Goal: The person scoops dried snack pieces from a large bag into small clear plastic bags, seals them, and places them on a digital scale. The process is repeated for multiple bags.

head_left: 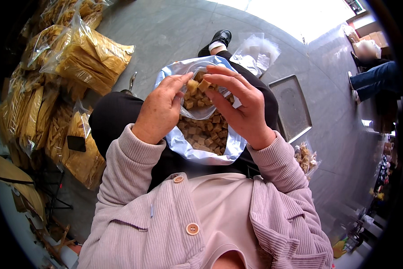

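Observation:
A large white-and-blue bag (194,155) stands open between my knees, filled with small brown cubes (206,134). Inside its mouth, toward the far side, sits a smaller clear plastic bag (200,114) that also contains brown cubes. My left hand (160,106) is closed at the clear bag's left edge, its thumb and fingers bent around the rim. From the right, my right hand (241,101) reaches over the bag and pinches a brown cube (204,85) between thumb and fingers. Another, paler cube (192,87) shows beside it, close to my left fingertips; whether anything touches it I cannot tell.
Clear bags of yellowish-brown sheets (94,56) pile up at left, a dark phone (76,143) lying on one. Beyond my knee are empty clear bags (256,54). A metal tray (291,107) and a small filled bag (305,158) lie at right. Another person's legs (372,83) show far right.

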`<move>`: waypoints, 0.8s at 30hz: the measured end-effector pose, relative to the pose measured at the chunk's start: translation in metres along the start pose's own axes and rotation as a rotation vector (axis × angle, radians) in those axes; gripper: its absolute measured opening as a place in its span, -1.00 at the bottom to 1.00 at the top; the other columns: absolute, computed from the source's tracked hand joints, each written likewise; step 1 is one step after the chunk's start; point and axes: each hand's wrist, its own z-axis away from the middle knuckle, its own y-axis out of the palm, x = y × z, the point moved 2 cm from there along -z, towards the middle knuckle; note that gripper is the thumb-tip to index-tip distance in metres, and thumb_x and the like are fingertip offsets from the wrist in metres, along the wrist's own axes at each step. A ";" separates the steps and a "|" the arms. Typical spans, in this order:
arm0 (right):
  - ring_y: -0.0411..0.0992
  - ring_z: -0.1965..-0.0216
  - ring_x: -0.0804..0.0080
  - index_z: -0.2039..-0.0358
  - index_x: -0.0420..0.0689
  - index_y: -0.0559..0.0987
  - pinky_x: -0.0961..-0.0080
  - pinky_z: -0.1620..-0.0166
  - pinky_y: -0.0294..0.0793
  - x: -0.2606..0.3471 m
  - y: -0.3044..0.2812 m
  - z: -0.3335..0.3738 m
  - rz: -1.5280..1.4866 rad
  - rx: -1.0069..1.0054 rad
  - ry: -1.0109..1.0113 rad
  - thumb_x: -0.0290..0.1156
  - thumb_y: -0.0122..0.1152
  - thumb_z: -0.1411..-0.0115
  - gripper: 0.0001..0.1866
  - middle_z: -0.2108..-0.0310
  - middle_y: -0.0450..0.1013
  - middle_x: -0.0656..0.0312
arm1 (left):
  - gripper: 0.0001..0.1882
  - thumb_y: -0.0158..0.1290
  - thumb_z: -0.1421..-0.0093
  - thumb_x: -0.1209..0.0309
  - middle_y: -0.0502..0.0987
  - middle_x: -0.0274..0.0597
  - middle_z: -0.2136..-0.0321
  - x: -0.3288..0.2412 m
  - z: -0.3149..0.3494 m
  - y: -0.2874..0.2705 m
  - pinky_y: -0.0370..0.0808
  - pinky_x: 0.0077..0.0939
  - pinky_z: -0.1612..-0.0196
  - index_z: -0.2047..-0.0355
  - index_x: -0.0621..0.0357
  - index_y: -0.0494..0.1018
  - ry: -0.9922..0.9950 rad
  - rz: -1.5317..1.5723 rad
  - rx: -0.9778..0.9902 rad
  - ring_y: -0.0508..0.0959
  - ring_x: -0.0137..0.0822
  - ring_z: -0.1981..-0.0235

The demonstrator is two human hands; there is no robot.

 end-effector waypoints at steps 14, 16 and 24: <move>0.52 0.18 0.05 0.26 -0.17 0.59 0.22 0.13 0.55 -0.046 0.010 0.075 0.569 0.363 0.234 -0.39 0.29 -0.08 -0.79 0.25 0.54 0.05 | -0.37 -0.06 -0.16 0.77 0.48 -0.08 -0.07 -0.001 0.001 0.000 0.55 -0.52 0.11 -0.26 0.10 0.37 -0.008 0.042 -0.017 0.58 -0.28 0.18; 0.48 0.08 0.06 0.12 -0.11 0.55 0.23 0.05 0.53 -0.050 0.029 0.082 0.565 0.437 0.223 -0.38 0.27 -0.12 -0.70 0.13 0.51 0.05 | -0.37 -0.06 -0.17 0.77 0.48 -0.07 -0.07 0.001 0.000 0.001 0.55 -0.51 0.11 -0.26 0.11 0.37 0.024 -0.004 -0.028 0.59 -0.27 0.18; 0.43 -0.01 0.08 -0.06 -0.10 0.49 0.25 0.01 0.54 -0.039 0.034 0.078 0.467 0.646 0.271 -0.48 0.19 -0.15 -0.59 0.04 0.46 0.05 | -0.39 -0.05 -0.17 0.77 0.47 -0.04 -0.08 0.002 0.000 0.002 0.57 -0.50 0.09 -0.25 0.12 0.38 0.027 -0.050 -0.027 0.60 -0.25 0.18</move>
